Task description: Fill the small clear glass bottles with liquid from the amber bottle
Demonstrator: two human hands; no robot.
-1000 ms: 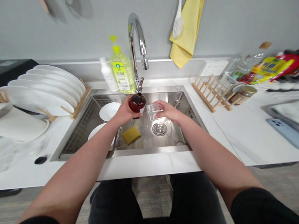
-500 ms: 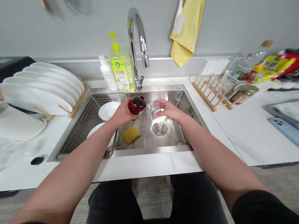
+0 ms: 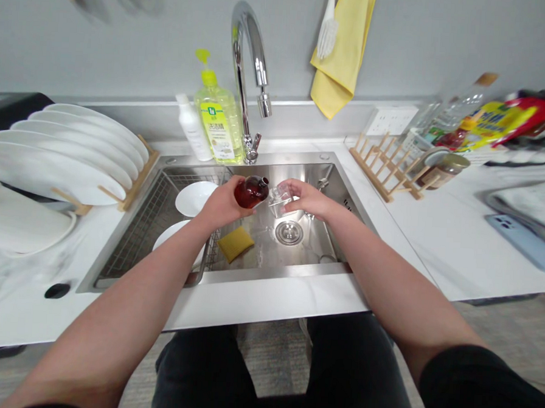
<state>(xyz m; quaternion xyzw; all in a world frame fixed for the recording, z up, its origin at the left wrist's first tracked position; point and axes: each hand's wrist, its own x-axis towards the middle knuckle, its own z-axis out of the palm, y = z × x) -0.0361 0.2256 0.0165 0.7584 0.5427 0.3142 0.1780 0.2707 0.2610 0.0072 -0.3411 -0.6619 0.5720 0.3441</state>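
My left hand (image 3: 222, 205) grips a small dark red glass bottle (image 3: 251, 191), tilted on its side with its neck pointing right. My right hand (image 3: 307, 199) holds a small transparent glass (image 3: 279, 202) by its side. The bottle's neck sits just beside the glass's rim, and I cannot tell whether they touch. Both hands are held over a stainless steel sink (image 3: 268, 277). Below them lie a yellow sponge (image 3: 236, 244) and the drain (image 3: 289, 233).
Two white dishes (image 3: 194, 198) rest on a wire rack (image 3: 148, 222) in the sink. Behind it stand a chrome faucet (image 3: 248, 69) and a green dish soap bottle (image 3: 217, 123). White plates (image 3: 60, 156) fill a bamboo rack at left. An empty bamboo rack (image 3: 386, 170) stands at right.
The bottle has tipped from upright onto its side, its neck now leaning right toward the glass. The glass has stayed nearly in place. The whole view has shifted slightly.
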